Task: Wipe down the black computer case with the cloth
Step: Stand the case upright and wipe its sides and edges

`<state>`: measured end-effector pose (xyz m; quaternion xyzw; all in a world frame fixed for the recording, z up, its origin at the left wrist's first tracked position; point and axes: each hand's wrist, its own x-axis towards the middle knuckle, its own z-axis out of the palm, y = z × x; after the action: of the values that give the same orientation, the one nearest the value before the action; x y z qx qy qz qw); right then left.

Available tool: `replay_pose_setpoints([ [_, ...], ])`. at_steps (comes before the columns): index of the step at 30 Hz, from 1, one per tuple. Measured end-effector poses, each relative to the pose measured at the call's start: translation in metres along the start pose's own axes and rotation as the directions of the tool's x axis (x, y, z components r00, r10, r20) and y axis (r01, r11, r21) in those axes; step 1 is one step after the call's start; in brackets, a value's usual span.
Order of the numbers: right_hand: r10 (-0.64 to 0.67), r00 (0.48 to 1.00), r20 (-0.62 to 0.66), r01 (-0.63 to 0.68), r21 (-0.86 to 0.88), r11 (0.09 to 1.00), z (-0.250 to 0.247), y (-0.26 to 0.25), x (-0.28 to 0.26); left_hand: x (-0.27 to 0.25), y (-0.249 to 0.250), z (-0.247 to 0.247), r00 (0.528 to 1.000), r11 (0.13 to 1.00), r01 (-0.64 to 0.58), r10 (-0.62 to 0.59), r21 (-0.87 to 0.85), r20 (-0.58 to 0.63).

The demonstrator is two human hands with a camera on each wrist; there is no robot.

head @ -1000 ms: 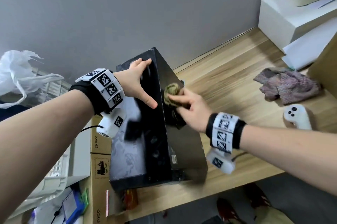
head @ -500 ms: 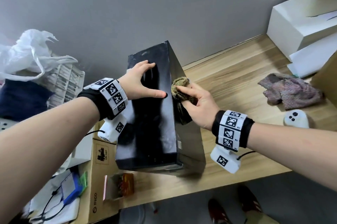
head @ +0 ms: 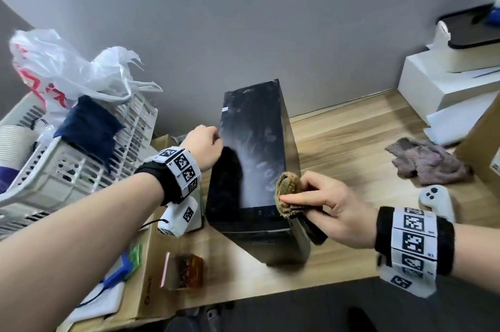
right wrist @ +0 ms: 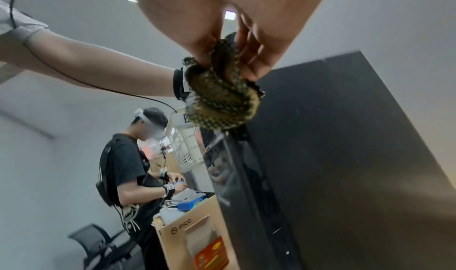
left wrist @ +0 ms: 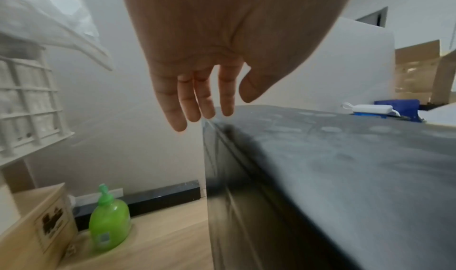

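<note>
The black computer case (head: 254, 147) stands upright on the wooden desk (head: 351, 137); its top is dusty and marked with fingerprints. My left hand (head: 213, 139) sits at the top's left edge. In the left wrist view its fingers (left wrist: 197, 106) are straight and hang just over that edge of the case (left wrist: 345, 167). My right hand (head: 295, 191) pinches a bunched olive-brown cloth (head: 288, 187) against the near right corner of the top. In the right wrist view the cloth (right wrist: 222, 102) presses on the case's (right wrist: 345, 157) upper edge.
A purple-grey rag (head: 427, 164) and a white controller (head: 435, 200) lie on the desk to the right, with white boxes (head: 446, 88) behind. At the left are a white basket (head: 81, 164), a cardboard box (head: 151, 277) and a green soap bottle (left wrist: 108, 227). Another person (right wrist: 133, 167) stands beyond.
My left hand slid from flat on the case top to its left edge. My right hand carried the cloth from the case's right side to the near right corner of the top.
</note>
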<state>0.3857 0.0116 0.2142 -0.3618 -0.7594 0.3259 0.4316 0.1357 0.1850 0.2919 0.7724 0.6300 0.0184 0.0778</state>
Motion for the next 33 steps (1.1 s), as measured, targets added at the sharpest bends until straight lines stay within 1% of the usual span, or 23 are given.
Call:
replay_pose_setpoints([
  [1,-0.02,0.999,0.034,0.023,-0.09,0.996,-0.005,-0.005,0.007,-0.009,-0.005,-0.001,1.0,1.0,0.017,-0.017,0.006,0.01],
  [3,0.007,0.989,0.15,0.04,-0.308,0.951,-0.009,-0.02,0.023,-0.028,-0.017,-0.001,0.995,0.998,0.059,-0.057,-0.025,0.085],
  [5,0.094,0.947,0.307,0.074,-0.493,0.867,-0.003,-0.035,0.04,-0.046,-0.029,0.004,0.972,0.989,0.09,-0.061,-0.118,0.229],
  [6,0.132,0.923,0.361,0.095,-0.546,0.832,0.001,-0.04,0.047,-0.053,-0.031,0.007,0.953,0.981,0.103,-0.05,-0.164,0.3],
  [8,0.19,0.893,0.408,0.098,-0.588,0.803,0.005,-0.044,0.063,-0.062,-0.033,0.011,0.918,0.975,0.111,-0.026,-0.192,0.395],
  [10,0.239,0.884,0.401,0.075,-0.627,0.775,0.002,-0.035,0.088,-0.066,-0.035,0.014,0.906,0.97,0.116,-0.016,-0.213,0.424],
  [11,0.269,0.892,0.364,0.038,-0.652,0.757,-0.002,-0.026,0.104,-0.067,-0.036,0.014,0.906,0.964,0.123,-0.012,-0.237,0.423],
  [13,0.332,0.919,0.212,-0.096,-0.697,0.711,-0.012,-0.001,0.143,-0.067,-0.038,0.015,0.91,0.954,0.133,-0.011,-0.268,0.415],
  [14,0.37,0.916,0.156,-0.153,-0.716,0.681,-0.016,0.011,0.162,-0.069,-0.038,0.015,0.912,0.95,0.133,-0.005,-0.284,0.411],
  [15,0.408,0.903,0.133,-0.193,-0.723,0.663,-0.018,0.021,0.178,-0.072,-0.036,0.015,0.911,0.943,0.137,0.001,-0.303,0.413],
  [17,0.413,0.904,0.115,-0.206,-0.729,0.653,-0.019,0.03,0.192,-0.079,-0.033,0.015,0.902,0.925,0.165,-0.002,-0.342,0.432],
  [18,0.401,0.907,0.132,-0.186,-0.727,0.661,-0.015,0.027,0.19,-0.08,-0.033,0.015,0.896,0.916,0.175,0.004,-0.362,0.445],
  [19,0.371,0.911,0.18,-0.138,-0.715,0.686,-0.008,0.019,0.182,-0.081,-0.034,0.016,0.887,0.909,0.177,0.019,-0.378,0.461],
  [20,0.343,0.903,0.259,-0.072,-0.696,0.715,0.002,0.004,0.168,-0.081,-0.035,0.016,0.877,0.903,0.181,0.031,-0.389,0.48],
  [22,0.257,0.865,0.43,0.071,-0.612,0.788,0.026,-0.031,0.133,-0.081,-0.035,0.014,0.859,0.906,0.182,0.042,-0.382,0.51],
  [24,0.166,0.815,0.555,0.174,-0.509,0.843,0.047,-0.055,0.108,-0.08,-0.034,0.01,0.858,0.919,0.167,0.042,-0.357,0.511],
  [26,0.152,0.778,0.609,0.235,-0.507,0.829,0.052,-0.054,0.113,-0.08,-0.036,0.006,0.869,0.938,0.13,0.049,-0.321,0.493],
  [27,0.176,0.775,0.606,0.239,-0.54,0.807,0.049,-0.048,0.125,-0.079,-0.036,0.005,0.873,0.947,0.108,0.055,-0.302,0.484],
  [28,0.206,0.787,0.581,0.227,-0.584,0.779,0.046,-0.037,0.141,-0.079,-0.037,0.004,0.873,0.953,0.097,0.056,-0.286,0.484],
  [29,0.238,0.813,0.531,0.201,-0.64,0.742,0.042,-0.023,0.159,-0.08,-0.038,0.004,0.871,0.956,0.092,0.059,-0.279,0.487],
  [31,0.313,0.869,0.384,0.075,-0.726,0.683,0.032,0.003,0.197,-0.08,-0.039,0.005,0.865,0.953,0.098,0.061,-0.287,0.499],
  [32,0.359,0.873,0.33,0.007,-0.745,0.667,0.028,0.012,0.213,-0.081,-0.041,0.005,0.86,0.951,0.102,0.062,-0.291,0.506],
  [33,0.401,0.864,0.303,-0.044,-0.749,0.661,0.027,0.018,0.225,-0.081,-0.043,0.005,0.855,0.954,0.1,0.063,-0.282,0.515],
])
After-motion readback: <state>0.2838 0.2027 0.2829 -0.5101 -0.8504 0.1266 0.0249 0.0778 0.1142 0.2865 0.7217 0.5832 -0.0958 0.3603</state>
